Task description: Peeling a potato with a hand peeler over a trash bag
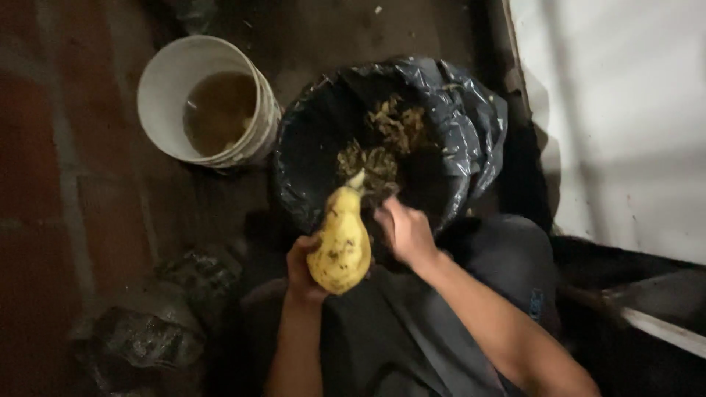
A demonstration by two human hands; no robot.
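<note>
Left hand [301, 268] cups the yellow fruit [340, 246] from below, fingers wrapped, tip far. Right hand [404, 231] just right, closed on something small; can't tell what. Keep scrapings falling into black-lined bin [471, 125] beyond. White bucket [165, 81] far left.

Dim floor [88, 184]: bucket [158, 88], bin [309, 184], perhaps rubble [147, 331]

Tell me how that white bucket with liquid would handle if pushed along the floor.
The white bucket looks rigid, so it would probably slide rather than buckle. The brownish liquid inside likely makes it heavy and prone to sloshing. Its wide base suggests it would rarely tip.
</note>
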